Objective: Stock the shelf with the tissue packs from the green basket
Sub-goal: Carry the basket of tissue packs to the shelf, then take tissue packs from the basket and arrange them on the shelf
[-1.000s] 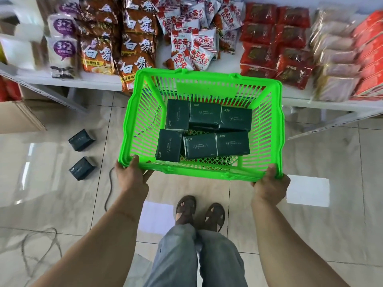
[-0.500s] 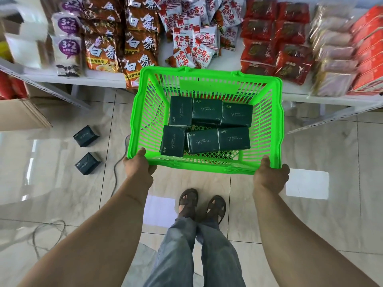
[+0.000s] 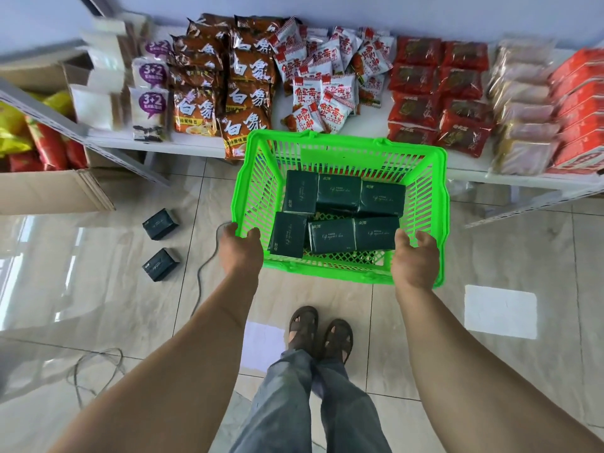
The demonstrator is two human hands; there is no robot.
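Tissue packs (image 3: 333,214) in green basket (image 3: 425,165) — both hands' fingers (image 3: 253,233) curled gripping near rim.

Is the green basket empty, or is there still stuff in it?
Not empty. Dark green tissue packs cover most of the basket floor, about six showing. Both hands hold its near rim.

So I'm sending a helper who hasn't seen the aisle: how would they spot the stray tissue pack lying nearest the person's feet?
Start at the green basket that both hands hold in front of the white shelf. Look to its left, on the tiled floor, where two dark green tissue packs lie beside a grey cable. The wanted one is the nearer pack, lower in the view than its twin.
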